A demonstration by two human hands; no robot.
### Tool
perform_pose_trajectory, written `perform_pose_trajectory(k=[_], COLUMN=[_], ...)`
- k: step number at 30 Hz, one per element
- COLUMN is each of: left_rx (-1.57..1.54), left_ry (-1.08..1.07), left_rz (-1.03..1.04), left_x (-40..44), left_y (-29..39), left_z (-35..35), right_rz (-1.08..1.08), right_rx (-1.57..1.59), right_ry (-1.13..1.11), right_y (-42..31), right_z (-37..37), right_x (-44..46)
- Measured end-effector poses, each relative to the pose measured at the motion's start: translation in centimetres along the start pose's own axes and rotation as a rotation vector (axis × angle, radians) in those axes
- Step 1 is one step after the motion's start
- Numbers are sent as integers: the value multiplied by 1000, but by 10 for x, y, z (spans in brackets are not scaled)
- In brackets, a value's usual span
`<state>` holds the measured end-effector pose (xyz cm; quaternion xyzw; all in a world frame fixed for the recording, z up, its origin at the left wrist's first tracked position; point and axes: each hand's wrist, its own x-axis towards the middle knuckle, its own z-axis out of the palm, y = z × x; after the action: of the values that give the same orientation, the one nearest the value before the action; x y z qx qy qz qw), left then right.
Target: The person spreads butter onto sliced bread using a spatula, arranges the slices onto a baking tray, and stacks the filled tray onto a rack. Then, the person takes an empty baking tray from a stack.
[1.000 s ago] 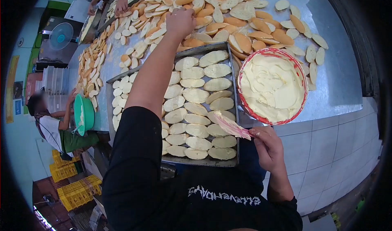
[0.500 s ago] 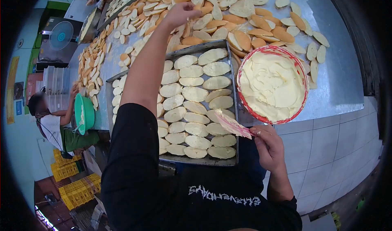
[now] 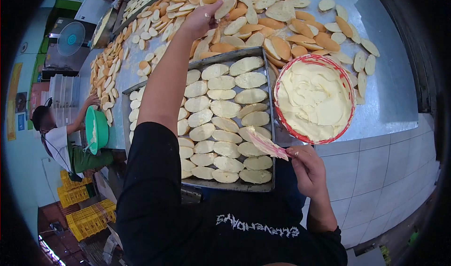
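My left hand [image 3: 203, 20] reaches over the bread heap at the back, its fingers closed round a pale oval bread slice [image 3: 226, 6]. In my right hand [image 3: 308, 170], near the front, is the handle of a pink spatula [image 3: 267, 144] whose blade is coated in cream. The spatula blade hangs over the right side of a metal baking tray [image 3: 271, 125]. Rows of oval bread slices [image 3: 224, 108] coated with pale spread lie in the tray, partly hidden by my left arm. Beside it stands a red-rimmed bowl [image 3: 353, 89] of pale yellow cream [image 3: 315, 97].
Loose bread slices [image 3: 324, 40] are heaped across the metal table [image 3: 394, 78]. On the left, a co-worker [image 3: 58, 134] reaches over a green bowl [image 3: 101, 132] toward more slices. Another filled tray [image 3: 123, 17] lies at the far left. Yellow crates [image 3: 91, 219] stand below.
My left hand has drawn slightly left and a bread slice now shows raised in its fingers. My right hand and the spatula hardly moved. The co-worker's hand shifted slightly at the bread pile.
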<state>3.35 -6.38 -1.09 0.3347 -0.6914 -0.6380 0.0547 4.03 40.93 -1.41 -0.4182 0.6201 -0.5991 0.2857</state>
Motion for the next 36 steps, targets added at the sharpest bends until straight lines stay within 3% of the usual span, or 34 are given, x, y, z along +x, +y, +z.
perform_pose_trajectory(k=[3,6,9,10,13,16,19,22,25,31,34,36], left_rx=[58,504,500,483,548,961,921,934,864,852,702,54], left_ry=[85,-5,43,68,299,562,254,187,208,36,156,-1], left_rz=[19,109,15,85,252,355,79,24,192,155,149,232], left_x=[-3,-13,-12,-1,33,51,57,44,42,33,7,17], left_y=[-2,3,8,1,-23,-40,-32,-21,-33,-32,-8,-20], left_z=[7,15,23,16,-5,-12,-13,-1,1,1,20,8], right_rz=[3,-2,-15,-19,-30,-35,-19,-17,-12,-24,-22,-16], right_rx=[9,10,5,4,12,9,4,6,-7,-20,-13,-9], right_ry=[5,7,-5,-10,-7,-4,15,52,40,2,6,8], right_y=[1,3,2,2,2,0,-2,1,2,0,-2,-4], right_z=[1,1,0,-1,-2,-5,-10,-12,-12,-11,-11,-10], right_x=[0,-1,2,3,3,3,2,-1,-1,4,3,1])
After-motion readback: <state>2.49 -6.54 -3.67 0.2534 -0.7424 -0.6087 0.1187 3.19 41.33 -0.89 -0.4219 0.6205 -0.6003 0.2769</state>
